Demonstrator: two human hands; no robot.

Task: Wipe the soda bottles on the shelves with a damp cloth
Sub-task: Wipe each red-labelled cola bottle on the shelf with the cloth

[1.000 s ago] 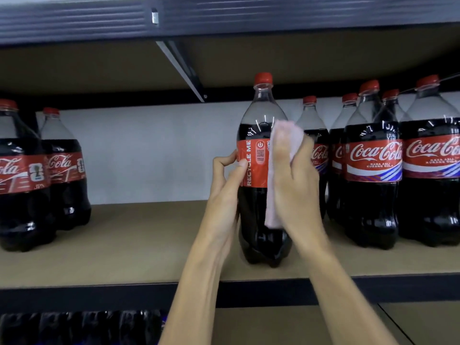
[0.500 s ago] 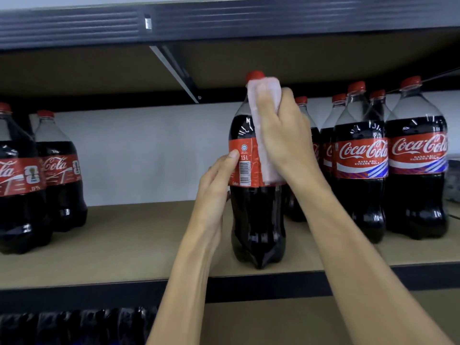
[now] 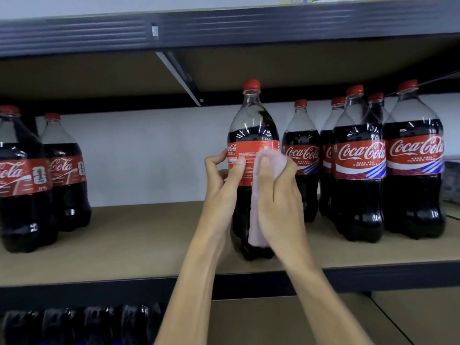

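On the shelf (image 3: 139, 235): eight soda bottles, left pair (image 3: 44, 170), right five (image 3: 361, 170), one centre bottle (image 3: 251, 125). Your left hand (image 3: 224, 180) grips it; your right hand (image 3: 278, 192) clutches one pink cloth (image 3: 256, 220) against it.

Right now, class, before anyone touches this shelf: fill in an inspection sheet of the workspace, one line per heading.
Surface: brown shelf board, bare between the bottle groups.
Job's things: centre bottle upright near the front edge; pink cloth against its label and lower body; left bottles and right bottles stand on the same board.
Clutter: blurred pale pack at the right edge; cannot tell what it is.
Grippers: left hand grips the centre bottle at its label; right hand holds the pink cloth against it.
Cables: thin dark line at upper right, possibly a wire.
Surroundings: metal beam above; white wall behind; dark bottles on the shelf below.
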